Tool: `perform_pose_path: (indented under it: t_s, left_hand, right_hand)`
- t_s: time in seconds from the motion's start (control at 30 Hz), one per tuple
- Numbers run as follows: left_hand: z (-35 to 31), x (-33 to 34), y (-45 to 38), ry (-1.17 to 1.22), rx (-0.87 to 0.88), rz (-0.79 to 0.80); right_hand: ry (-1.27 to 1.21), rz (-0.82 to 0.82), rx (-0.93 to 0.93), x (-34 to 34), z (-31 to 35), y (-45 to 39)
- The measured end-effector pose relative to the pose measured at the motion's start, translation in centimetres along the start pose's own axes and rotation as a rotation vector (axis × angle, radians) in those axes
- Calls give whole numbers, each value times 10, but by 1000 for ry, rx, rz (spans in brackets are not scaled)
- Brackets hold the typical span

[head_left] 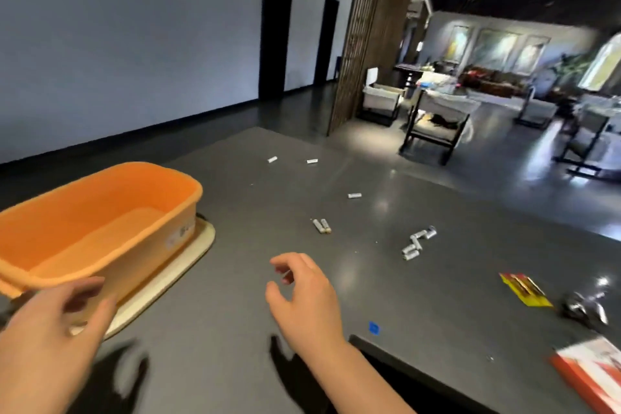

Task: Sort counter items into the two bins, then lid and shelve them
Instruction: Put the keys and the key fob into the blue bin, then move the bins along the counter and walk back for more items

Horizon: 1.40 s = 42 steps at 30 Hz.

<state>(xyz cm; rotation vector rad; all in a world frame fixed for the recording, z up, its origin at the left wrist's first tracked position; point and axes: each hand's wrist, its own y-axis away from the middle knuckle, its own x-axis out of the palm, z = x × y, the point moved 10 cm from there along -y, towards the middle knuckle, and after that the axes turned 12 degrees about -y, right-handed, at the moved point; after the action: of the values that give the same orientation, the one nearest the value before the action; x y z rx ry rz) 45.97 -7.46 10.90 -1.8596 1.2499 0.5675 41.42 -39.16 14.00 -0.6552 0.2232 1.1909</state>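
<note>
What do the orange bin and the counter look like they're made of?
The orange bin: likely matte moulded plastic, given its uniform colour, thin rolled rim and rounded corners. The counter: a dark grey, smooth, semi-gloss slab that reflects the lights; stone, laminate or composite, I can't tell which.

head cam | looks forward-down, tilted | close over counter point(302, 212) | single view

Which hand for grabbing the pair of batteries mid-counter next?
Right, probably. The right hand hovers over the dark grey counter, nearest the pair of small silver cylindrical batteries, fingers loosely curled, apparently empty. The left hand sits at the orange plastic bin, farther away.
</note>
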Motion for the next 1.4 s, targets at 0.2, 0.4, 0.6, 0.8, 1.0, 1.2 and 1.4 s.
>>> perform_pose_path:
  t_s: [0.2, 0.4, 0.6, 0.8, 1.0, 1.2, 1.4]
  left_hand:
    - [-149, 99, 12, 39, 140, 183]
    - [-199, 188, -13, -7, 161, 292]
    - [-223, 282, -58, -61, 130, 394]
    - [-258, 364, -90, -170, 255, 495]
    - [-259, 399, -95, -215, 353, 494]
    - [-259, 393, -85, -158, 366, 425]
    - [-237, 336, -81, -55, 264, 363]
  right_hand:
    - [99, -130, 109, -91, -75, -12]
    - [101, -85, 196, -113, -150, -64]
    - [137, 59, 297, -91, -222, -144]
    - [145, 231, 296, -34, -264, -214]
    - [203, 322, 253, 0, -287, -229]
    - [202, 279, 299, -7, -296, -222]
    - [171, 220, 210, -14, -259, -216]
